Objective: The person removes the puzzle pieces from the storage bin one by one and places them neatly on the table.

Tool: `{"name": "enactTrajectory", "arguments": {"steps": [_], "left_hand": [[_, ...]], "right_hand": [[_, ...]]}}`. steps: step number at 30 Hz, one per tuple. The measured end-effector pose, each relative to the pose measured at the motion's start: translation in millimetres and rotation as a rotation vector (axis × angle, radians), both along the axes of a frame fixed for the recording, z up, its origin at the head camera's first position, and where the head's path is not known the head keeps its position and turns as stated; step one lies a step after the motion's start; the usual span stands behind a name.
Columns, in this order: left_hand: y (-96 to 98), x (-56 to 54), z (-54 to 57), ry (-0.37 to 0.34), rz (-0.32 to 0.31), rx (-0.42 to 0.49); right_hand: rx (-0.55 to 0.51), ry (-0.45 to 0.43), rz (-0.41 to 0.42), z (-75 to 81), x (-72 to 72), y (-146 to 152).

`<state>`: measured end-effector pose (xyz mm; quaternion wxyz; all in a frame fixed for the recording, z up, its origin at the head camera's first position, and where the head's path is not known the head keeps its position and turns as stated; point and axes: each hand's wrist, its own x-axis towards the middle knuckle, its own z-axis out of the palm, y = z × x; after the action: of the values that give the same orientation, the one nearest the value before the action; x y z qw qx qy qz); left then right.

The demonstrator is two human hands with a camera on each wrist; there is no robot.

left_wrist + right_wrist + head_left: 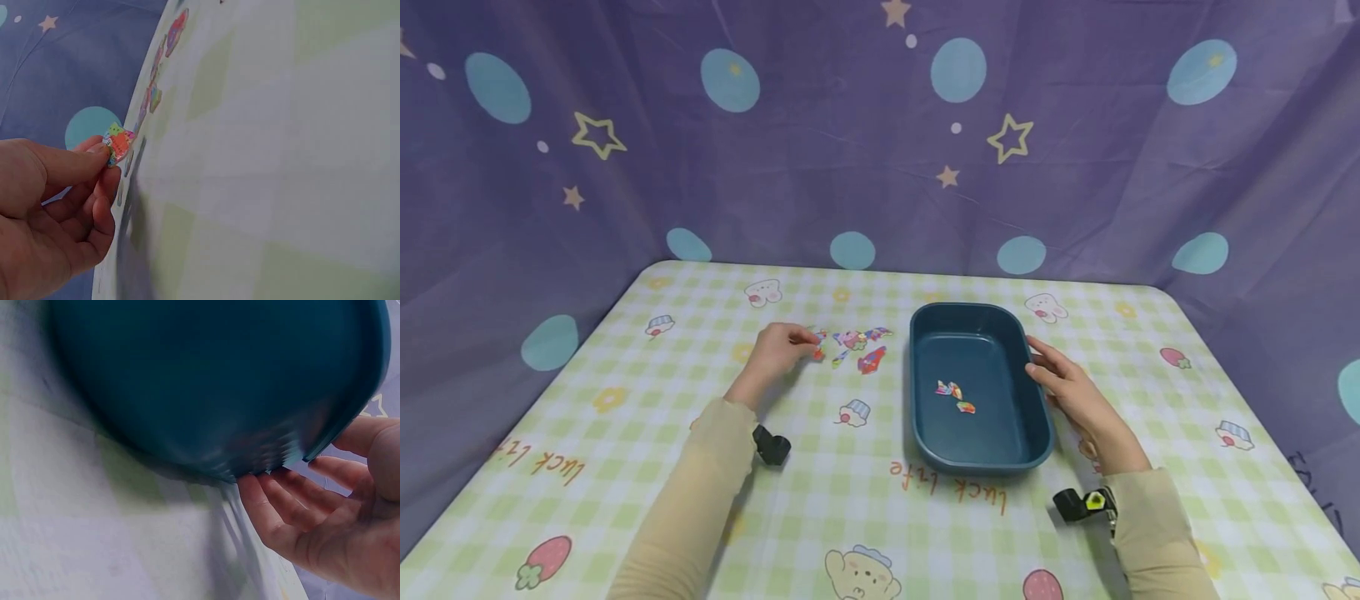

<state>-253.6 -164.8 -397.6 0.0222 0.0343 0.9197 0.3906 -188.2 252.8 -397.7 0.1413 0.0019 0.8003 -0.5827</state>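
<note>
My left hand point(778, 350) pinches a small, brightly printed puzzle piece point(119, 144) between thumb and fingertips, just above the table. Right of that hand lie several more irregular puzzle pieces, among them a red one point(872, 360) and a patterned one point(852, 339). A dark teal rectangular bin point(925, 450) stands farther right, and a few small printed pieces point(966, 407) lie on its floor. Against the bin's right side rests my right hand point(1078, 400). Its extended fingers touch the outer wall and rim in the right wrist view.
A green-and-white checked cloth point(820, 508) with cartoon prints covers the table. Behind it hangs a purple curtain point(850, 167) with stars and teal dots. Small black cameras point(771, 446) are strapped at both wrists.
</note>
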Motion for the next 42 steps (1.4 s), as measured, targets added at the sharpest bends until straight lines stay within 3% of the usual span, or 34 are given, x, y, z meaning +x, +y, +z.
{"name": "enactTrajectory", "arguments": {"steps": [9, 16, 30, 38, 42], "left_hand": [[-1.9, -2.8, -5.3, -0.035, 0.05, -0.057], [1.0, -5.1, -9.8, 0.002, 0.038, -0.114], [8.5, -1.2, -2.0, 0.008, 0.105, -0.103], [31.9, 4.1, 14.7, 0.056, 0.005, -0.039], [49.5, 6.7, 22.1, 0.112, -0.044, -0.051]], "right_hand": [[0.01, 0.004, -0.002, 0.7, -0.6, -0.9], [0.0, 0.016, 0.006, 0.5, 0.0, -0.9], [-0.032, 0.026, 0.011, -3.1, -0.7, -1.0], [-0.014, 0.03, 0.011, -2.2, 0.6, 1.1], [-0.004, 0.037, 0.012, -1.6, 0.7, 1.7]]}}
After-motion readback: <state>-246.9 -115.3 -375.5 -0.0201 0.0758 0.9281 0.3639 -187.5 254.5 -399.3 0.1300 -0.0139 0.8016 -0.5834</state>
